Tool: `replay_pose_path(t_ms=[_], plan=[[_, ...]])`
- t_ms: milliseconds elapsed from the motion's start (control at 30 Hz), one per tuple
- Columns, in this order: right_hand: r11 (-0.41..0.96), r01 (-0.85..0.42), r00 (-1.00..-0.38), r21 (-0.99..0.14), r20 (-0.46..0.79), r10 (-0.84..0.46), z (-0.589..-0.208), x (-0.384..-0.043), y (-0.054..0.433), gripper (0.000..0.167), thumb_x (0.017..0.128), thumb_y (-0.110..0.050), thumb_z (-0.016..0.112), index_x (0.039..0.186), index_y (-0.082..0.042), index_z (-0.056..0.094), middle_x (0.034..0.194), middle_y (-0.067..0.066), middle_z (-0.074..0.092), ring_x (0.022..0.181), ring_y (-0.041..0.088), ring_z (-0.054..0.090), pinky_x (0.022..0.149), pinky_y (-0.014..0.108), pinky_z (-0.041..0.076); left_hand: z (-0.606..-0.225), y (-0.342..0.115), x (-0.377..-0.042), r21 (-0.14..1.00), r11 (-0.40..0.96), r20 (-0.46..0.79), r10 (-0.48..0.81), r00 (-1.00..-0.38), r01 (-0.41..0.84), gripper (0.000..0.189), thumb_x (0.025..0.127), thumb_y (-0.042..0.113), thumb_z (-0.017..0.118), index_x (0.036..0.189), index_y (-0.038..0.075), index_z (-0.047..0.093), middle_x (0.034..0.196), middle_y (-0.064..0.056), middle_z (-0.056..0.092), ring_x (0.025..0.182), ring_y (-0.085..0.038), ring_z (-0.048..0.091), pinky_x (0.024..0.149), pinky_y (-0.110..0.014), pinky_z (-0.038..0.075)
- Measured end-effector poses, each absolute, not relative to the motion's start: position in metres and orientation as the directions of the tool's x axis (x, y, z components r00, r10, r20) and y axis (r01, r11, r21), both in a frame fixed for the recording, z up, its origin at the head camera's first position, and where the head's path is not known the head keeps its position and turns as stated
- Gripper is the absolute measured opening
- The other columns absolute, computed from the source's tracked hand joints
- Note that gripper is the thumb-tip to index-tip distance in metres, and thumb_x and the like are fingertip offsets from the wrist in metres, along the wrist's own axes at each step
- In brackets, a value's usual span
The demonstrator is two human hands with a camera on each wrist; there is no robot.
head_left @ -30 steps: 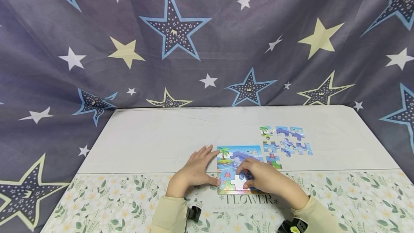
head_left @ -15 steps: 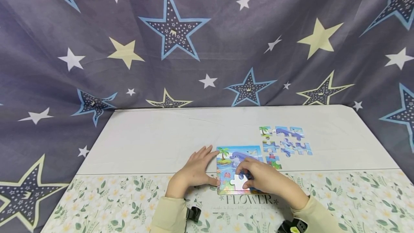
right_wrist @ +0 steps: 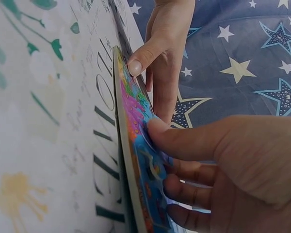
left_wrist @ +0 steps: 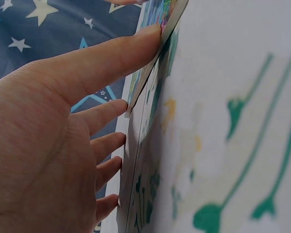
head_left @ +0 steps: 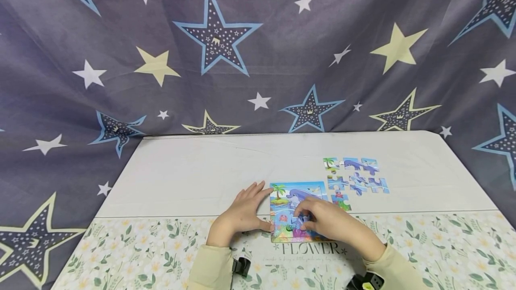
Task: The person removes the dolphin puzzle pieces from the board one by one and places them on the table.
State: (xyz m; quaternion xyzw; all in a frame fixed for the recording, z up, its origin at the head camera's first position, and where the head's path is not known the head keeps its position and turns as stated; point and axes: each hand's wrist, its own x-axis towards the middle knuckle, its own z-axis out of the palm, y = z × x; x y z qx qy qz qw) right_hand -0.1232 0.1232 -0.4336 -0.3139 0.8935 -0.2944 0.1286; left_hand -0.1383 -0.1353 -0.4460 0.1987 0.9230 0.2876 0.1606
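Note:
A jigsaw puzzle board (head_left: 298, 184) with a dolphin, palm tree and crab picture lies flat on the table. Its left edge is touched by my left hand (head_left: 245, 209), fingers spread, the thumb at the lower left side. Over the lower middle of the board, my right hand (head_left: 328, 218) has thumb and curled fingers at a puzzle piece (head_left: 297, 227), whose right part they hide. Seen from the right wrist, the right thumb (right_wrist: 179, 138) presses near the pink and blue print while the other fingers bend in opposite it.
Several loose puzzle pieces (head_left: 358, 182) lie face up right of the board, on the white part of the table (head_left: 201, 169). A flower-print cover (head_left: 161, 249) lies in front. Behind hangs a grey star-print curtain (head_left: 258, 66).
The white piece-shaped gap low in the board now shows coloured picture beside the right fingertips. Both hands have stayed almost in place.

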Motion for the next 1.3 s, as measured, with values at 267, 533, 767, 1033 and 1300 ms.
replay_pose_path(t_ms=[267,533,767,1033,1300], plan=[[0.607,-0.464,-0.766,-0.646,-0.052,-0.641,-0.431,-0.124,0.124,0.017,0.089,-0.016,0.074,0.105,-0.015,0.070,0.086,-0.011,0.063,0.070,0.002,0.054,0.060,0.024,0.048,-0.445,-0.135,-0.138,0.595,0.756,-0.185,0.458,-0.869,0.272,0.098,0.070,0.036,0.087,0.152,0.013,0.040,0.163,-0.013,0.021,0.150,-0.034,0.014,0.120,-0.056,0.008],[0.559,-0.431,-0.757,-0.709,-0.053,-0.652,-0.430,-0.126,0.129,0.015,0.093,-0.017,0.070,0.107,-0.013,0.068,0.086,-0.010,0.063,0.065,0.002,0.054,0.057,0.024,0.048,-0.445,-0.135,-0.138,0.594,0.758,-0.186,0.457,-0.870,0.271,0.097,0.070,0.035,0.087,0.152,0.013,0.040,0.163,-0.013,0.021,0.150,-0.034,0.013,0.120,-0.056,0.008],[0.528,-0.402,-0.754,-0.748,-0.057,-0.655,-0.427,-0.130,0.138,0.017,0.095,-0.017,0.067,0.111,-0.012,0.066,0.086,-0.008,0.062,0.063,0.004,0.050,0.056,0.025,0.045,-0.444,-0.135,-0.137,0.594,0.757,-0.188,0.461,-0.867,0.274,0.097,0.071,0.035,0.086,0.153,0.013,0.039,0.163,-0.013,0.021,0.150,-0.034,0.013,0.120,-0.055,0.007],[0.549,-0.390,-0.780,-0.739,-0.052,-0.623,-0.419,-0.135,0.149,0.019,0.095,-0.019,0.066,0.112,-0.010,0.068,0.088,-0.008,0.063,0.067,0.005,0.052,0.058,0.026,0.047,-0.443,-0.136,-0.137,0.600,0.751,-0.184,0.465,-0.866,0.276,0.096,0.071,0.034,0.086,0.153,0.013,0.039,0.163,-0.013,0.020,0.150,-0.034,0.012,0.120,-0.055,0.007],[0.587,-0.413,-0.802,-0.696,-0.028,-0.597,-0.415,-0.140,0.161,0.016,0.094,-0.017,0.068,0.108,-0.011,0.069,0.085,-0.009,0.061,0.068,0.004,0.052,0.059,0.025,0.048,-0.443,-0.135,-0.136,0.599,0.751,-0.185,0.467,-0.864,0.278,0.096,0.071,0.033,0.086,0.152,0.012,0.039,0.163,-0.014,0.021,0.150,-0.035,0.013,0.120,-0.056,0.007]])
